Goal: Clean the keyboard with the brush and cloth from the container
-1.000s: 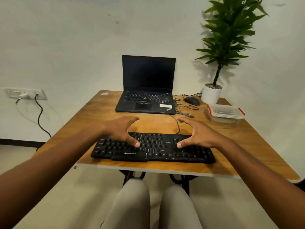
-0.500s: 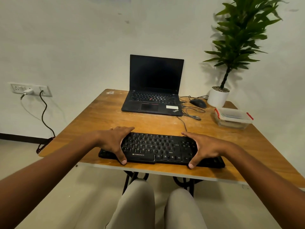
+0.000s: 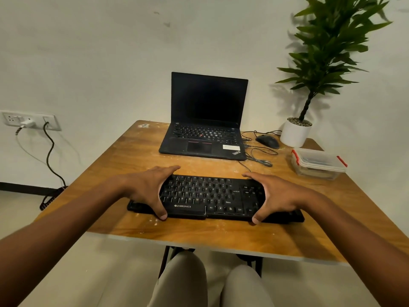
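Note:
A black Zebronics keyboard point(image 3: 208, 196) lies across the near part of the wooden table point(image 3: 119, 165). My left hand point(image 3: 146, 187) grips its left part, fingers over the back edge and thumb on the front edge. My right hand point(image 3: 278, 193) grips the right part the same way. The clear plastic container point(image 3: 318, 163) with red clips stands closed at the right edge of the table, apart from both hands. Its contents show only dimly through the lid, and I cannot make out a brush or a cloth.
An open black laptop point(image 3: 205, 120) stands at the back middle of the table. To its right are a black mouse point(image 3: 267, 141), loose cables point(image 3: 259, 156) and a white plant pot point(image 3: 295, 134). A wall socket point(image 3: 28, 120) with a hanging cord is on the left.
Both hands went from resting on the keys to spanning the keyboard, thumbs on its front edge. The keyboard now sits a little farther from the table's near edge.

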Tool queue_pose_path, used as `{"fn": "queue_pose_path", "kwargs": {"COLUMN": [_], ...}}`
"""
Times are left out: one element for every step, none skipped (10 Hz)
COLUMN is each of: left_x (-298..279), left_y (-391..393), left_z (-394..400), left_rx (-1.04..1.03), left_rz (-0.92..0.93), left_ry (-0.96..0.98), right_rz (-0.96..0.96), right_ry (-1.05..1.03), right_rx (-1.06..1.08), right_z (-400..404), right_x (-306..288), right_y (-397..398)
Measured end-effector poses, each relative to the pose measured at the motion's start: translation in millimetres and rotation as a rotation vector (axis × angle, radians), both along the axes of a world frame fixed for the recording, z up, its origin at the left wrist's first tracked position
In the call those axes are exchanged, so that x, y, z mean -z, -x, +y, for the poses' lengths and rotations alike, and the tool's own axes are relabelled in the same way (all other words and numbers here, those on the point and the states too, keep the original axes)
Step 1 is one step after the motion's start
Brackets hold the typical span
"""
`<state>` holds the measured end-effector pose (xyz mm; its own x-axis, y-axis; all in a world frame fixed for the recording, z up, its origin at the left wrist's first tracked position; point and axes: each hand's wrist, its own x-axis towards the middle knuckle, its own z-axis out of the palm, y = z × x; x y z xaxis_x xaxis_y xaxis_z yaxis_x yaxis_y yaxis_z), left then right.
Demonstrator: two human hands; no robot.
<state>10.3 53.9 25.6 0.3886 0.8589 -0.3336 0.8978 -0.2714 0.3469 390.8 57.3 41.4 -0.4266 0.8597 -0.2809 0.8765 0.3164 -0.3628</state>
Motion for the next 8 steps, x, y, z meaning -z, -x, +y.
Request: {"fn": "queue_pose_path", "kwargs": {"left_x": [-9.5, -13.6, -9.9, -3.9, 2.3, 7.6, 2.4, -4.7], "left_y": [3.6, 5.8, 9.7, 13.1, 15.3, 15.1, 13.9, 5.1], "left_z": [22.3, 44.5, 65.7, 79.2, 85.5, 89.7, 86.9, 75.3], "left_rx": [-0.015, -0.031, -0.053, -0.065, -0.066, -0.068, -0.091, -0.106], "left_rz": [-0.015, -0.032, -0.031, -0.032, -0.028, -0.015, -0.001, 0.025], "left_ry": [0.012, 0.033, 0.05, 0.069, 0.07, 0.079, 0.088, 0.004], "right_rz": [0.018, 0.02, 0.014, 0.0, -0.027, -0.029, -0.032, 0.038], "right_ry": [0.009, 0.023, 0.038, 0.044, 0.049, 0.078, 0.085, 0.014], "right_rx": [0.021, 0.045, 0.05, 0.057, 0.053, 0.046, 0.057, 0.108], "right_z": [23.8, 47.5, 69.5, 84.0, 90.8, 93.1, 90.2, 78.0], "right_x": [-5.5, -6.1, -2.0, 3.1, 9.3, 14.2, 9.5, 8.3], "right_y": [5.7, 12.7, 18.7, 22.8, 25.0, 25.2, 25.8, 30.6]}}
